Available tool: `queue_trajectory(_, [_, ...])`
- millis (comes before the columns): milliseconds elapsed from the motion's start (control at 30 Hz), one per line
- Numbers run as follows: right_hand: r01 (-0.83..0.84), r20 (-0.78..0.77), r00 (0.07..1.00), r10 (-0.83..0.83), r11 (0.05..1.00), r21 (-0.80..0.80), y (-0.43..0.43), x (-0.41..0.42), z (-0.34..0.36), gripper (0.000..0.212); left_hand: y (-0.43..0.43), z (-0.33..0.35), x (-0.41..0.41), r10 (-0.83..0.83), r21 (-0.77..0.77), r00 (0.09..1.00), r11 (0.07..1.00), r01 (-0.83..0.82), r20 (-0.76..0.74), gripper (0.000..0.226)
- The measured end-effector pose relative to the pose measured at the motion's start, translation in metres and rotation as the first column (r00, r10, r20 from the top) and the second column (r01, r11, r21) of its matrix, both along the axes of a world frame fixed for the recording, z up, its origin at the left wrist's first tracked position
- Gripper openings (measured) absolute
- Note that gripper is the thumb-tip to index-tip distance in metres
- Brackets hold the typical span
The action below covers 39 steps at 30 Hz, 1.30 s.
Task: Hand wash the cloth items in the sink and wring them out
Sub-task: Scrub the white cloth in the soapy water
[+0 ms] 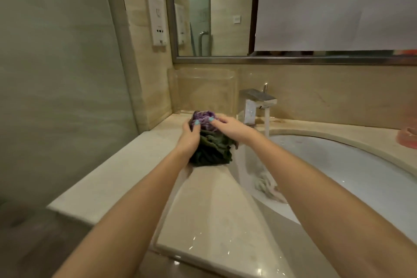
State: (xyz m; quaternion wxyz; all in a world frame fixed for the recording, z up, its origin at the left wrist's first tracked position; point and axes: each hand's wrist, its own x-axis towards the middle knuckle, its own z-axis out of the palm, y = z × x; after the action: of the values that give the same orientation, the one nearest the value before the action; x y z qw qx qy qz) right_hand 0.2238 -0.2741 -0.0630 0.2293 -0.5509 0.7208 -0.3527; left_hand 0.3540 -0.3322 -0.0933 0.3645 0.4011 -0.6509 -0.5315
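The left hand and right hand grip a bunched purple cloth atop a dark green cloth heaped on the countertop. Beside them, the faucet runs water into the sink, where a pale cloth lies.

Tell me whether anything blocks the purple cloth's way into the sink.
Nothing visible does. Left hand and right hand hold the purple cloth atop the dark cloth; the sink lies open rightward, a pale cloth in it.
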Motion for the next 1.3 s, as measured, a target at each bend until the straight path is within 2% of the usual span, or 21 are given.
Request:
queue_trajectory(100, [0.045,0.102,0.994,-0.044,0.999,-0.010,0.023,-0.019,-0.009,0.043,0.016,0.000,-0.015,-0.130,-0.024,0.987,0.991,0.128,-0.090,0.046])
queue_trajectory(200, [0.122,0.095,0.988,-0.122,0.993,0.010,0.058,-0.051,-0.012,0.033,0.036,0.000,-0.041,-0.279,-0.027,0.954,0.960,0.278,-0.108,0.043])
queue_trajectory(233, [0.147,0.094,0.984,-0.148,0.989,0.015,0.071,-0.065,-0.011,0.028,0.047,0.000,-0.052,-0.342,-0.031,0.937,0.940,0.340,-0.078,0.043])
queue_trajectory(300, [0.228,0.033,0.973,-0.229,0.973,0.035,0.098,-0.099,-0.009,0.021,0.068,0.000,-0.073,-0.461,-0.011,0.884,0.886,0.463,0.079,0.046])
queue_trajectory(367, [0.292,-0.165,0.949,-0.268,0.945,0.149,0.129,-0.128,-0.011,0.023,0.079,-0.003,-0.091,-0.517,0.007,0.820,0.847,0.532,0.247,0.045])
queue_trajectory(433, [0.310,-0.347,0.920,-0.182,0.878,0.363,0.154,-0.148,-0.023,0.027,0.078,-0.007,-0.101,-0.483,-0.044,0.811,0.850,0.525,0.332,0.040])
queue_trajectory(467, [0.313,-0.385,0.913,-0.134,0.835,0.452,0.163,-0.154,-0.031,0.030,0.074,-0.009,-0.105,-0.455,-0.075,0.813,0.856,0.512,0.363,0.038])
queue_trajectory(533, [0.305,-0.370,0.921,-0.118,0.811,0.499,0.174,-0.161,-0.043,0.035,0.065,-0.011,-0.110,-0.422,-0.133,0.794,0.843,0.521,0.438,0.035])
queue_trajectory(633, [0.274,-0.295,0.943,-0.153,0.862,0.426,0.168,-0.161,-0.049,0.036,0.060,-0.016,-0.119,-0.381,-0.218,0.695,0.763,0.609,0.609,0.036])
queue_trajectory(700, [0.251,-0.265,0.952,-0.152,0.886,0.391,0.154,-0.158,-0.049,0.038,0.061,-0.024,-0.131,-0.379,-0.206,0.634,0.727,0.654,0.675,0.043])
queue_trajectory(800, [0.185,-0.208,0.971,-0.115,0.918,0.351,0.126,-0.153,-0.058,0.048,0.059,-0.038,-0.147,-0.412,-0.078,0.489,0.699,0.711,0.769,0.060])
queue_trajectory(900, [0.091,-0.073,0.995,-0.071,0.942,0.324,0.107,-0.149,-0.074,0.051,0.046,-0.045,-0.151,-0.414,0.027,0.385,0.710,0.704,0.825,0.050])
queue_trajectory(967, [0.083,0.023,0.995,-0.095,0.943,0.322,0.106,-0.151,-0.078,0.035,0.038,-0.044,-0.149,-0.452,0.049,0.383,0.695,0.718,0.806,0.041])
queue_trajectory(1033, [0.114,-0.003,0.993,-0.118,0.953,0.281,0.111,-0.156,-0.078,0.016,0.037,-0.040,-0.148,-0.455,-0.004,0.412,0.668,0.745,0.789,0.030])
queue_trajectory(1067, [0.138,-0.066,0.990,-0.125,0.959,0.246,0.113,-0.158,-0.077,0.011,0.039,-0.037,-0.147,-0.433,-0.073,0.459,0.661,0.747,0.775,0.027])
queue_trajectory(1133, [0.208,-0.132,0.973,-0.192,0.970,0.128,0.114,-0.161,-0.074,0.010,0.044,-0.029,-0.146,-0.383,-0.246,0.610,0.670,0.700,0.694,0.030])
queue_trajectory(1200, [0.275,-0.072,0.958,-0.279,0.960,-0.060,0.113,-0.159,-0.066,0.011,0.047,-0.021,-0.146,-0.376,-0.333,0.703,0.683,0.650,0.604,0.034])
queue_trajectory(1300, [0.346,0.063,0.936,-0.345,0.879,-0.329,0.111,-0.149,-0.051,0.006,0.041,-0.020,-0.137,-0.423,-0.252,0.630,0.662,0.706,0.651,0.036])
